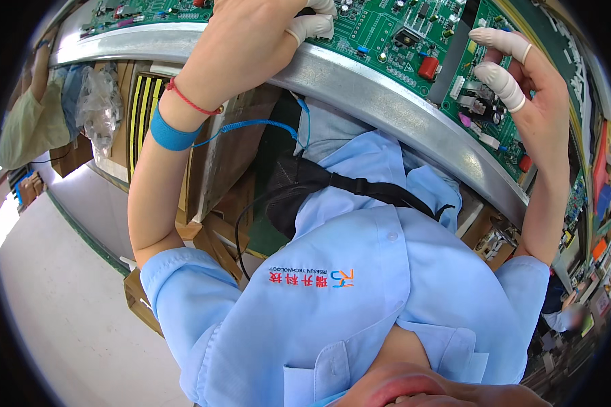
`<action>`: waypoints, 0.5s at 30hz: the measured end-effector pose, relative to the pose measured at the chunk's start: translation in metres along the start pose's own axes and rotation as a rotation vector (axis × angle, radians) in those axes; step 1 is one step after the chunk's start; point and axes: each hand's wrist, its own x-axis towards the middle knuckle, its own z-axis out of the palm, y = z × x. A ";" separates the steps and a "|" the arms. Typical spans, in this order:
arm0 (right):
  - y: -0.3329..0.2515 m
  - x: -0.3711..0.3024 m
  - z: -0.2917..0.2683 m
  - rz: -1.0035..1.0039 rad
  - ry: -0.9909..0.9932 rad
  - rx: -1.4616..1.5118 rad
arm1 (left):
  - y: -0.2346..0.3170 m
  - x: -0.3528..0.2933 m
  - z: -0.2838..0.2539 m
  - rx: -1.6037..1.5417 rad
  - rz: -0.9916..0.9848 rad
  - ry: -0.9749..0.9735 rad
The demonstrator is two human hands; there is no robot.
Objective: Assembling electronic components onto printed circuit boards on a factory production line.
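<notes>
Green circuit boards [366, 57] with many parts on them lie along a metal rail at the top of the view. My left hand [254, 37] is over the boards' near edge, its white-capped fingers closed together. A small dark bit shows by its fingertips; what they hold, if anything, I cannot make out. Farther right, my right hand [533, 78] hovers at another green board [465, 88], thumb and fingers in white finger cots and apart, with nothing visible between them. A red block-shaped component [428, 68] stands on the board between my hands.
The curved metal rail [380, 81] runs along the boards' near side. A blue coiled cord [258, 123] hangs from my left wristband [175, 132]. Cardboard boxes [214, 159] stand below the rail, and another person's arm [39, 74] is at far left.
</notes>
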 end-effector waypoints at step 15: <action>0.009 -0.173 -0.077 0.499 0.759 0.023 | -0.012 -0.012 -0.007 0.114 0.085 0.150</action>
